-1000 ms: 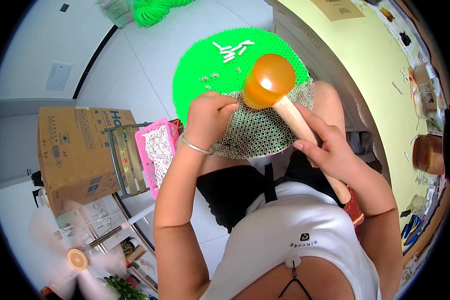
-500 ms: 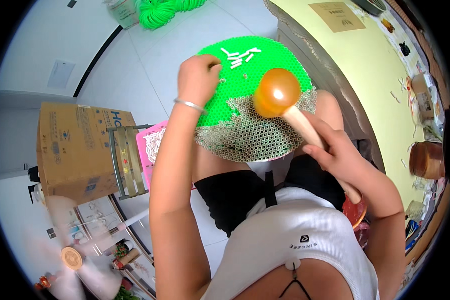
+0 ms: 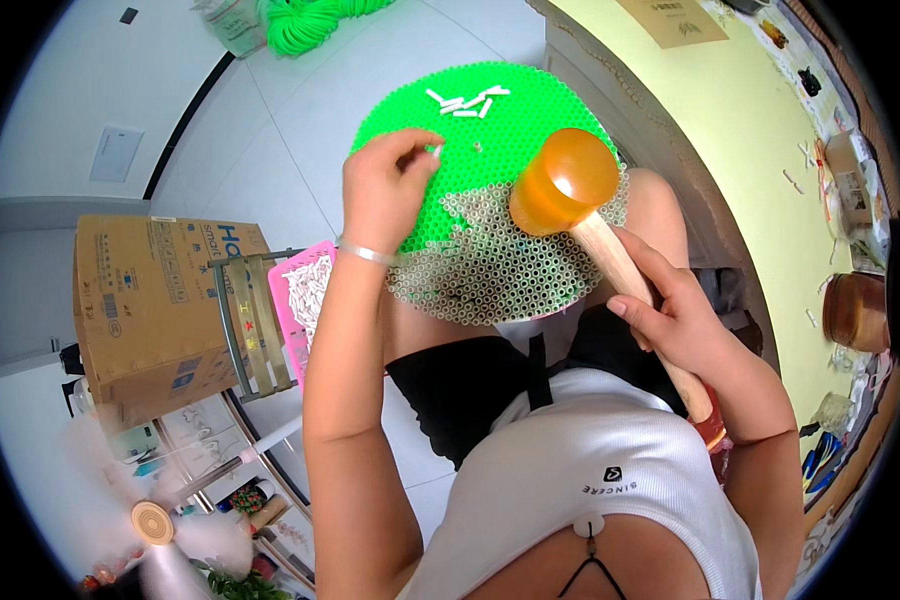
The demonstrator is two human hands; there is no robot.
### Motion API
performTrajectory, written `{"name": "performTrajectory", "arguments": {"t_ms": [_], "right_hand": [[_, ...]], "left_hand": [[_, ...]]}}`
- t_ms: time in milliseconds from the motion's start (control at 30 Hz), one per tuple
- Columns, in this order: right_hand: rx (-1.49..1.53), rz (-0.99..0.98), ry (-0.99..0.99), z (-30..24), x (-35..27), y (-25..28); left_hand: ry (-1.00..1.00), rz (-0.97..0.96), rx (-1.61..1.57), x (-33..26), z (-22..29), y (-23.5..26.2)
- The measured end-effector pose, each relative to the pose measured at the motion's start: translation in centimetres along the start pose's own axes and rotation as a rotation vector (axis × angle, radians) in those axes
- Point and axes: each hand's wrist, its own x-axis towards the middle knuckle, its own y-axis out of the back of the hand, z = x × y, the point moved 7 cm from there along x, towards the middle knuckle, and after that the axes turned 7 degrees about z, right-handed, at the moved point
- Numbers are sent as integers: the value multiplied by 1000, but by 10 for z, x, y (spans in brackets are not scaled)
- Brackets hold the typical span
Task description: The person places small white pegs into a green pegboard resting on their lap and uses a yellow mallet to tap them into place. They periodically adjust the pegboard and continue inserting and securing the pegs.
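Observation:
A round green board (image 3: 395,115) full of small holes rests over my lap. Its near part is packed with the pale ring-shaped ends of small tubes (image 3: 500,265). Several loose white tubes (image 3: 465,103) lie on its far part, and a single tube end (image 3: 477,147) stands out of the green. My left hand (image 3: 385,190) is over the board's left side, thumb and forefinger pinching a small white tube (image 3: 437,151). My right hand (image 3: 675,310) is wrapped round the wooden handle of a mallet (image 3: 567,180); its amber head is above the board's right side.
To the left, a pink basket (image 3: 288,300) of white tubes sits on a folding stool (image 3: 238,330), beside a cardboard box (image 3: 160,310). A fan (image 3: 155,522) spins at lower left. A yellow-topped table (image 3: 760,180) runs along the right. Green cord (image 3: 305,25) lies on the far floor.
My left hand has come slightly nearer, and a white tube now shows at its fingertips. The mallet head has tilted, showing more of its side. The board has shifted slightly left in the picture.

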Motion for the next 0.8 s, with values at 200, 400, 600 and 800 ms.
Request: {"name": "performTrajectory", "arguments": {"t_ms": [200, 400, 600, 800], "right_hand": [[-15, -17, 60, -7, 7, -10], [21, -23, 62, -12, 9, -16], [44, 0, 38, -8, 9, -14], [20, -9, 30, -8, 12, -16]], "left_hand": [[-46, -44, 53, -54, 14, 7], [-226, -15, 92, -56, 20, 0], [-248, 29, 75, -56, 23, -1], [-246, 22, 249, -54, 28, -7]]}}
